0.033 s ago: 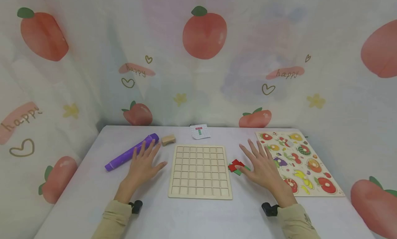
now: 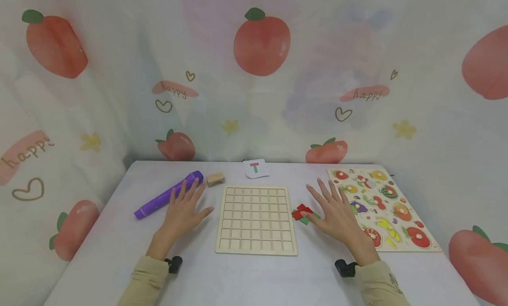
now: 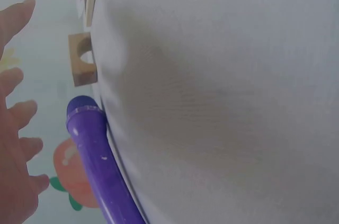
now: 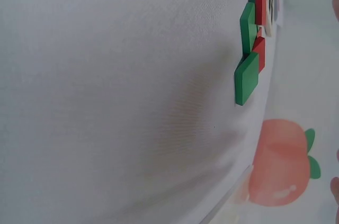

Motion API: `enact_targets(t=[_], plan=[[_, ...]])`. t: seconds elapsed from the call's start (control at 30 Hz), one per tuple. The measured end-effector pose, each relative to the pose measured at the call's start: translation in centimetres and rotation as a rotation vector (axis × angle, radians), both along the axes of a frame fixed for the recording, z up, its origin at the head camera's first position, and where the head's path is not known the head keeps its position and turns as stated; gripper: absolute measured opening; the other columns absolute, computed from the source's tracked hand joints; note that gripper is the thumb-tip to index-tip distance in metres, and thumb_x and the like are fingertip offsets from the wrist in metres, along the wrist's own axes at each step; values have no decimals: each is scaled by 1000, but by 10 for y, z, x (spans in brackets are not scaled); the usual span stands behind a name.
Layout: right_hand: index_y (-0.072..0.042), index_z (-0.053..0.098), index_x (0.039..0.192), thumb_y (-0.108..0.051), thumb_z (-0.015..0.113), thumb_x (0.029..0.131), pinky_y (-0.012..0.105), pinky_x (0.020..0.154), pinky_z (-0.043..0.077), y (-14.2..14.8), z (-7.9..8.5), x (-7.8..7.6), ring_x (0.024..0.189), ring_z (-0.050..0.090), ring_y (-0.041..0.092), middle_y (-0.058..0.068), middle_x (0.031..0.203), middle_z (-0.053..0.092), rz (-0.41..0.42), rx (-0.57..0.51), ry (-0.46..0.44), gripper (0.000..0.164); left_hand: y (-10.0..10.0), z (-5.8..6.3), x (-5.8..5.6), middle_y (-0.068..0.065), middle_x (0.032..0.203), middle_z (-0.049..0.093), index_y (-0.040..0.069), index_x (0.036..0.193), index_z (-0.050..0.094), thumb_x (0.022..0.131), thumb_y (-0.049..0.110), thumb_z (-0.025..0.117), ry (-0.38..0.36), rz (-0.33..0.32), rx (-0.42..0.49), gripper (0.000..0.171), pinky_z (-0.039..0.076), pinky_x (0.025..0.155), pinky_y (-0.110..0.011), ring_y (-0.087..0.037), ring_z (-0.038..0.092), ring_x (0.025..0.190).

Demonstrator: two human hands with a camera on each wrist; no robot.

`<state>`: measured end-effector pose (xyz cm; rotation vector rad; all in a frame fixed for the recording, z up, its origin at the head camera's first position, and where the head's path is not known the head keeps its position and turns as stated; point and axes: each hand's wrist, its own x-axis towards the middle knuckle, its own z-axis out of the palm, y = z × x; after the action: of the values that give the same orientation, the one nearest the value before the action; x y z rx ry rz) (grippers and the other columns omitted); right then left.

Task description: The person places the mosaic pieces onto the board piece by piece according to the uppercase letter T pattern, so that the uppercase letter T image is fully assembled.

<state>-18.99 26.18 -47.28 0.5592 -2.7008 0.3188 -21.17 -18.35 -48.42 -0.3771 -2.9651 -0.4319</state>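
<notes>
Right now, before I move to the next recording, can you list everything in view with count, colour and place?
grid board: 1, pale wood, middle of the table
tiles: at least 4, red and green, heaped just right of the grid board
pattern card: 1, white with red and green squares, back of the table
notched block: 1, tan, by the tube's far end
tube: 1, purple, table's left side
fruit board: 1, cream with multicoloured fruits, table's right side
table: 1, white, under everything listed above
backdrop: count unclear, pale with red fruit prints, around the table
wrist devices: 2, black, one per wrist
sleeves: 2, khaki, on the forearms
left hand: 1, bare, left of the grid board
right hand: 1, bare, near the tiles
</notes>
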Motion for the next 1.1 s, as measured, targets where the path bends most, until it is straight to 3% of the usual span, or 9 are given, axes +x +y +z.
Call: enact_targets(t=[0.33,0.57,0.8,0.97,1.1], plan=[[-15,49,153,-41,78,85,70,121,23,2,-1,0,151,27,53,24,161,39,1,-3,9,78,-3,4,0,-16,170,22,18,164,29,95,53,66,-7,4,7,86,6,125,-71,-47,12,157],[-10,54,148,-30,81,85,71,119,28,2,1,-1,148,30,55,26,159,42,14,-68,-87,71,-4,-2,-3,-20,169,25,13,163,31,95,52,67,-46,-57,42,86,10,123,-75,-51,13,155],[-1,60,139,-16,84,84,69,112,42,2,-6,-7,138,46,50,27,149,52,44,-191,-182,61,-4,-10,-9,-17,170,23,13,164,27,95,54,66,-206,-119,66,89,8,126,-70,-47,11,157],[-2,64,134,-8,83,84,66,108,48,0,-12,-12,133,52,46,25,142,60,51,-271,-271,54,-1,-11,-12,-17,170,23,10,164,27,95,53,67,-356,-202,112,91,6,129,-64,-45,11,158],[-4,68,129,-6,82,85,64,106,50,-4,-14,-18,127,58,41,17,133,67,68,-303,-318,46,3,-12,-14,-17,170,23,8,163,26,91,54,71,-422,-251,175,97,7,130,-61,-45,10,158]])
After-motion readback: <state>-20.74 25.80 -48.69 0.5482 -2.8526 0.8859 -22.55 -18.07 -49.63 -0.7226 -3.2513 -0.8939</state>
